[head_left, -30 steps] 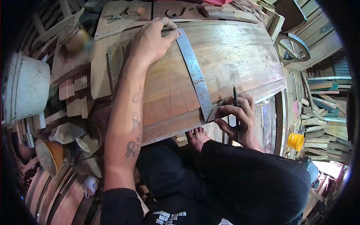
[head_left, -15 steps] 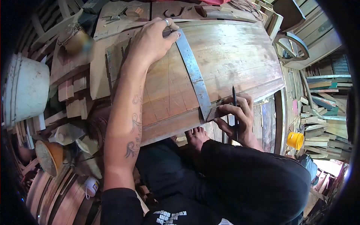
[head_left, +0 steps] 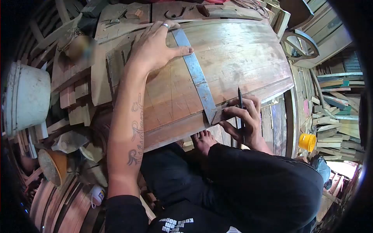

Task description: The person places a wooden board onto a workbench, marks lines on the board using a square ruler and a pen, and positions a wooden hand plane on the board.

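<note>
A wide steel ruler (head_left: 200,81) lies across a brown wooden board (head_left: 248,50), from its far edge to its near edge. My left hand (head_left: 155,46) reaches over the board with the thumb pressed on the ruler's far part and the fingertips at its far end. Beside the near end, my right hand (head_left: 248,120) has a slim black pencil (head_left: 241,105) between curled fingers, its dark tip pointing up. The thumb and fingertips of that hand also touch the ruler's near corner and a small dark piece there. Thin lines mark the board left of the ruler.
A white bucket (head_left: 29,97) and an orange container (head_left: 54,167) stand at left. Wood offcuts (head_left: 330,128) and a yellow bucket (head_left: 307,142) are at right. Along the far side lie a dark curved hook (head_left: 175,14) and a wooden block (head_left: 231,12). My bare foot (head_left: 204,142) is below the near edge.
My left thumb has stretched out from the ruler's far edge area onto its face, spreading away from the fingers. The far end of the ruler has shifted slightly left. My right hand keeps the pencil.
</note>
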`<state>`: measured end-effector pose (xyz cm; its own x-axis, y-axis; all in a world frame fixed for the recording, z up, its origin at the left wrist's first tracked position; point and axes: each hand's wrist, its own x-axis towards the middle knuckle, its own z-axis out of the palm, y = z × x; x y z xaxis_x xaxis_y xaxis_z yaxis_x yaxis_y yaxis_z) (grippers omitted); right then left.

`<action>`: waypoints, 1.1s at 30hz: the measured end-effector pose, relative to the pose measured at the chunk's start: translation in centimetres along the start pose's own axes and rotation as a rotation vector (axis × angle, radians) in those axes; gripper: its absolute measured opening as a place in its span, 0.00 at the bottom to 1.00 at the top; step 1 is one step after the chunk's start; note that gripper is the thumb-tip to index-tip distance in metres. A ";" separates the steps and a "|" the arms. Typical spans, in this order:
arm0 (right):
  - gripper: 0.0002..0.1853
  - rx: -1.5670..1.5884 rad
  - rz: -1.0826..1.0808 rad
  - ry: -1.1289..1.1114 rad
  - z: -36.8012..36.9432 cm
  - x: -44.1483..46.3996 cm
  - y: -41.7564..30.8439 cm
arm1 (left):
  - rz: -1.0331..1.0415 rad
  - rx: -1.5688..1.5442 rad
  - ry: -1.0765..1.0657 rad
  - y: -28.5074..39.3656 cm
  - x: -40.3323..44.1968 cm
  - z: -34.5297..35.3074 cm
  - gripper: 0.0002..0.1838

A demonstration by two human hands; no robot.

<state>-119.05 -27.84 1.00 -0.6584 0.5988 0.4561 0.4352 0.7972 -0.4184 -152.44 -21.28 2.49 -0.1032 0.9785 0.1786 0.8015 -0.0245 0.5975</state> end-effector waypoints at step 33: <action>0.28 -0.014 -0.006 -0.007 -0.1 -0.1 0.0 | 0.012 -0.043 -0.031 -0.8 0.3 0.2 0.43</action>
<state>-118.96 -27.90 1.01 -0.6653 0.5933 0.4532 0.4395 0.8019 -0.4047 -152.97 -20.92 1.89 -0.0748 0.9839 0.1621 0.7766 -0.0445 0.6284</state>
